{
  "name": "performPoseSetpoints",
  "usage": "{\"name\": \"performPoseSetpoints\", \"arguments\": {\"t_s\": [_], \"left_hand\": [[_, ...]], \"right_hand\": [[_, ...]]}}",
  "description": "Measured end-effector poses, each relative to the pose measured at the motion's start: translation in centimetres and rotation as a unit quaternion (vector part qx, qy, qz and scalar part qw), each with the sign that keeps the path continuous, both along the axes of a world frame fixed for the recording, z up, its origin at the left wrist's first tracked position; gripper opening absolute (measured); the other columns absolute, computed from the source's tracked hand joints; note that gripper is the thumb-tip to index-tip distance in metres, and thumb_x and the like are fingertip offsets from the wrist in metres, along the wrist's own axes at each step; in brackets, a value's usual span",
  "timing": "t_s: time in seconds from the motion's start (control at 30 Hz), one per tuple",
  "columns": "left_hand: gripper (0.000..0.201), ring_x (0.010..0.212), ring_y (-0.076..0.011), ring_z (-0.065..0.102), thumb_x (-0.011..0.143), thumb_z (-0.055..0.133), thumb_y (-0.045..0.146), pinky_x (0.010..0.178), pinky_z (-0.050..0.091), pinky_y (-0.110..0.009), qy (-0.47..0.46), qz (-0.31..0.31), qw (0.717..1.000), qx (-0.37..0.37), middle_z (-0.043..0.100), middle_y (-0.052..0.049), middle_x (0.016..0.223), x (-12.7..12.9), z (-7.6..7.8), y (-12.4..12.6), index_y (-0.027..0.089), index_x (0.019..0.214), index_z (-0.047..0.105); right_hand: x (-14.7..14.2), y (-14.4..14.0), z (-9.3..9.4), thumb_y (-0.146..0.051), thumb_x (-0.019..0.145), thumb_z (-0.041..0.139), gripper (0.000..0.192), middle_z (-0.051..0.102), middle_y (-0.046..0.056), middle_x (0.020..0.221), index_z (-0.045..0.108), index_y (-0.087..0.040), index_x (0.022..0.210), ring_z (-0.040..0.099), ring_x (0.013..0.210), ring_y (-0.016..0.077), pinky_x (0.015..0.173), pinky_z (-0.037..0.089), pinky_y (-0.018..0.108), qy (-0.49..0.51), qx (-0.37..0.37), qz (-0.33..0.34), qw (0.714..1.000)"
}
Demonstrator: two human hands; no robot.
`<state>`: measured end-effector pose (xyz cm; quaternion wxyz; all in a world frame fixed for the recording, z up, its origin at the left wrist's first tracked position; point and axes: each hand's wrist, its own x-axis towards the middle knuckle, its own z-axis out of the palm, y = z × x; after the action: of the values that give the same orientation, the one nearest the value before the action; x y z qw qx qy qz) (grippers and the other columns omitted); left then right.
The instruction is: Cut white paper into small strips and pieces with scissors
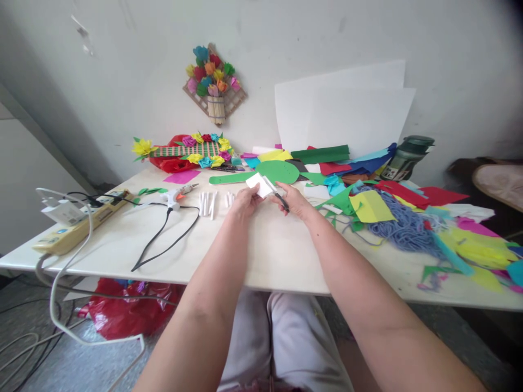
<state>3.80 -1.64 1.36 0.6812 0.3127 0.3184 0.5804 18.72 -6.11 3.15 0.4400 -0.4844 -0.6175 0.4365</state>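
Observation:
My left hand (244,202) holds a small white piece of paper (258,184) above the middle of the white table (261,256). My right hand (296,200) grips black-handled scissors (278,195), whose blades meet the paper's right edge. Several white paper rolls (212,203) lie just left of my left hand. A green paddle-shaped cutout (269,172) lies behind the hands.
A glue gun (175,196) with a black cord and a power strip (77,226) sit at the left. Coloured paper scraps and blue yarn (402,226) cover the right side. Paper flowers (192,149), white sheets and a dark bottle (406,157) stand along the wall.

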Motion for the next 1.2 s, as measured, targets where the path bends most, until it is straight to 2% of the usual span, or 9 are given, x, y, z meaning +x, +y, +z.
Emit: {"name": "performPoseSetpoints", "arguments": {"t_s": [0.17, 0.33, 0.6, 0.97, 1.2], "left_hand": [[0.006, 0.050, -0.0082, 0.056, 0.073, 0.062, 0.010, 0.046, 0.049, -0.017, -0.008, -0.020, 1.000, -0.014, 0.061, -0.003, 0.063, 0.41, 0.28, -0.54, 0.009, 0.079, 0.061], [0.009, 0.051, -0.0083, 0.056, 0.073, 0.062, 0.010, 0.046, 0.049, -0.017, -0.004, -0.021, 1.000, -0.020, 0.060, -0.003, 0.062, 0.52, 0.29, -0.62, 0.009, 0.082, 0.062], [0.002, 0.048, -0.0077, 0.054, 0.075, 0.058, 0.008, 0.045, 0.050, -0.018, -0.013, -0.016, 1.000, -0.007, 0.059, -0.002, 0.061, 0.39, 0.08, -0.34, 0.008, 0.076, 0.060], [0.002, 0.047, -0.0078, 0.055, 0.075, 0.059, 0.007, 0.043, 0.049, -0.017, -0.026, -0.009, 0.999, -0.036, 0.059, -0.002, 0.059, 0.32, 0.06, 0.02, 0.008, 0.077, 0.059], [0.009, 0.048, -0.0083, 0.057, 0.074, 0.060, 0.008, 0.045, 0.050, -0.017, -0.033, -0.007, 0.998, -0.047, 0.061, -0.002, 0.062, 0.33, 0.31, -0.15, 0.009, 0.084, 0.059]], "right_hand": [[0.19, -0.14, 0.05, -0.038, 0.070, 0.068, 0.087, 0.048, -0.009, 0.044, 0.024, -0.010, 0.140, 0.046, 0.036, 0.0079, 0.031, 0.038, 0.017, 0.014, -0.029, 0.017, 0.999], [0.23, -0.57, 0.55, -0.040, 0.072, 0.066, 0.079, 0.047, -0.010, 0.043, 0.031, -0.013, 0.137, 0.044, 0.033, 0.0069, 0.029, 0.034, 0.016, 0.004, -0.040, 0.026, 0.999], [0.20, 0.15, -0.08, -0.040, 0.069, 0.069, 0.084, 0.047, -0.009, 0.043, 0.031, -0.012, 0.138, 0.043, 0.035, 0.0073, 0.029, 0.034, 0.016, -0.002, -0.011, 0.001, 1.000], [-0.38, 0.04, 0.31, -0.038, 0.065, 0.072, 0.087, 0.047, -0.009, 0.043, 0.032, -0.011, 0.138, 0.038, 0.034, 0.0061, 0.027, 0.032, 0.017, -0.006, 0.002, -0.022, 1.000], [-0.54, 0.20, 0.05, -0.038, 0.064, 0.073, 0.089, 0.048, -0.008, 0.044, 0.031, -0.010, 0.138, 0.041, 0.036, 0.0069, 0.028, 0.034, 0.017, -0.010, 0.006, -0.023, 1.000]]}}
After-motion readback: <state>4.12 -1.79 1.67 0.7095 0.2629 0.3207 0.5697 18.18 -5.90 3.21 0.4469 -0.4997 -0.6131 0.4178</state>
